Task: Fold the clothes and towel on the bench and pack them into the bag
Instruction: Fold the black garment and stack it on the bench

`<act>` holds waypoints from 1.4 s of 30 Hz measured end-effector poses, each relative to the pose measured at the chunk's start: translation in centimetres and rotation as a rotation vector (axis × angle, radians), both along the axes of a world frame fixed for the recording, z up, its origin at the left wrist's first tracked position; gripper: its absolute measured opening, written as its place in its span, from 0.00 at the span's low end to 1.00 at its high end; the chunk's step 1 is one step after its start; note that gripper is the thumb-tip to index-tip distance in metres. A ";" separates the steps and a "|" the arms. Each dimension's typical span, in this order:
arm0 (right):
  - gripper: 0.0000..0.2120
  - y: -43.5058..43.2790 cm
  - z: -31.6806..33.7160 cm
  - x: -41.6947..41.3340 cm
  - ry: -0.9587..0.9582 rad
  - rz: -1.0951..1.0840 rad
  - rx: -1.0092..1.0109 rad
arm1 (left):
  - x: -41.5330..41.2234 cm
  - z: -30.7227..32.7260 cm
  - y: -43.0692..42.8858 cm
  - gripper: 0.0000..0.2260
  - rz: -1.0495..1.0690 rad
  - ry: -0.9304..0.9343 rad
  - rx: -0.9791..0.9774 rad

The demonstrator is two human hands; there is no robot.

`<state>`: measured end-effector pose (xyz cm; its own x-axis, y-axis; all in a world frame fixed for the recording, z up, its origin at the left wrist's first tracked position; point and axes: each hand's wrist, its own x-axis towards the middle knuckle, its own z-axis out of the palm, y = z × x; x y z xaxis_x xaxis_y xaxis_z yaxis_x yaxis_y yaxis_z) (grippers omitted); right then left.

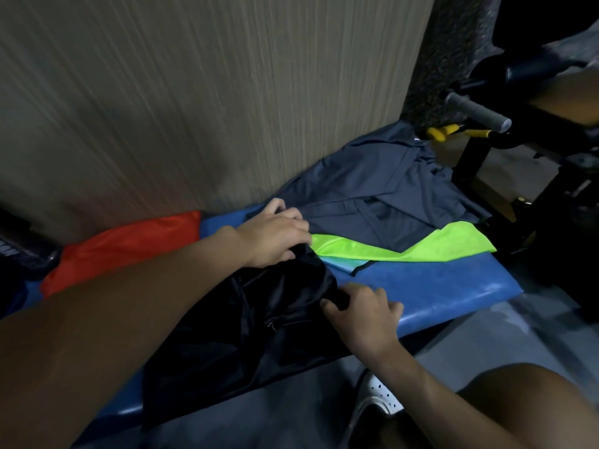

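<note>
A black shiny garment (246,332) lies spread over the front of the blue padded bench (453,286). My left hand (275,234) grips its far upper edge. My right hand (363,309) pinches its near right corner. Behind them a dark grey shirt (382,192) lies flat against the wall, partly over a neon green garment (405,247). A light blue piece of cloth (343,265) peeks out under the green one. An orange-red garment (129,244) lies bunched at the left. A dark object (19,254) at the far left edge may be the bag.
A wood-grain wall (194,92) runs along the back of the bench. Gym equipment with a grey handle (476,111) and yellow parts (444,131) stands at the right end. My white shoe (379,400) and knee (534,406) are below, on the grey floor.
</note>
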<state>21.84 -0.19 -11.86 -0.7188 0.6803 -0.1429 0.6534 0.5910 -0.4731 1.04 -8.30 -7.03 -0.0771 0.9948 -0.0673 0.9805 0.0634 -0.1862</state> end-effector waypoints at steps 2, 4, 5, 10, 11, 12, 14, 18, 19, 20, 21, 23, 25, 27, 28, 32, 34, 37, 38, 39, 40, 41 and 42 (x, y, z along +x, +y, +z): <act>0.19 -0.1 0.2 -0.2 0.071 0.004 -0.012 | -0.6 0.3 -0.2 0.10 -0.023 -0.044 0.031; 0.18 -0.1 0.5 -0.4 0.164 -0.003 -0.092 | -1.2 0.5 -0.4 0.07 -0.033 -0.066 0.063; 0.18 0.0 0.6 -0.5 0.187 0.001 -0.126 | -1.6 0.6 -0.4 0.06 -0.028 -0.068 0.079; 0.10 0.9 1.3 -1.2 0.242 -0.029 -0.170 | -2.8 1.5 -0.2 0.04 0.016 -0.097 0.126; 0.08 1.3 1.6 -1.3 0.261 -0.047 -0.160 | -2.9 1.9 -0.1 0.05 0.020 -0.104 0.151; 0.07 1.8 2.0 -1.5 0.290 -0.065 -0.140 | -3.0 2.3 0.1 0.05 0.025 -0.108 0.190; 0.07 2.9 2.6 -1.7 0.405 -0.080 -0.115 | -3.2 3.3 0.3 0.05 0.035 -0.116 0.291; 0.05 3.8 3.8 -1.2 0.597 0.084 0.064 | -3.0 5.2 -0.7 0.06 0.016 -0.133 0.402; 0.06 3.6 4.0 -0.9 0.614 0.154 0.130 | -2.8 5.5 -1.6 0.07 0.007 -0.128 0.405; 0.06 3.1 4.2 -0.6 0.627 0.215 0.171 | -2.5 5.8 -2.7 0.08 0.001 -0.118 0.409; 0.06 2.5 4.3 -0.3 0.634 0.264 0.201 | -2.2 5.9 -3.9 0.09 -0.001 -0.100 0.416; 0.08 0.6 4.5 0.1 0.619 0.334 0.276 | -1.7 5.6 -6.7 0.13 0.009 -0.055 0.417; 0.09 -1.5 4.4 0.1 0.588 0.408 0.360 | -1.3 4.7 -9.5 0.17 0.040 -0.032 0.381; 0.09 -4.0 4.2 -0.1 0.551 0.490 0.396 | -1.2 3.3 -12.0 0.20 0.076 -0.001 0.333; 0.08 -5.3 3.9 -0.2 0.531 0.525 0.408 | -1.3 2.7 -13.1 0.22 0.101 0.017 0.311; 0.11 -9.7 2.1 -0.9 0.475 0.627 0.361 | -1.1 0.2 -16.4 0.26 0.222 0.026 0.193; 0.15 -11.0 1.0 -1.2 0.393 0.686 0.353 | -0.7 -0.6 -17.5 0.23 0.251 0.041 0.121; 0.19 -11.7 -0.2 -1.1 0.222 0.822 0.343 | 0.2 -0.6 -18.0 0.19 0.280 0.030 0.142; 0.19 -11.6 -0.3 -0.9 0.223 0.842 0.332 | 0.4 -0.4 -17.8 0.21 0.301 0.003 0.178; 0.17 -11.5 -0.2 -0.8 0.265 0.826 0.319 | 0.6 -0.2 -17.5 0.23 0.326 -0.026 0.208; 0.16 -11.3 0.2 -0.7 0.317 0.775 0.301 | 0.7 -0.1 -17.1 0.24 0.350 -0.051 0.223; 0.15 -11.0 0.5 -0.7 0.366 0.694 0.294 | 0.9 -0.2 -16.5 0.25 0.360 -0.065 0.215; 0.14 -10.6 0.8 -0.8 0.382 0.594 0.295 | 1.1 -0.3 -15.9 0.25 0.360 -0.069 0.181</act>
<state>21.04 -10.83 -11.09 -0.9388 0.1353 0.3168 0.0089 0.9288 -0.3704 2.16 -24.18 -7.38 -0.4238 0.9013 0.0898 0.8995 0.4304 -0.0754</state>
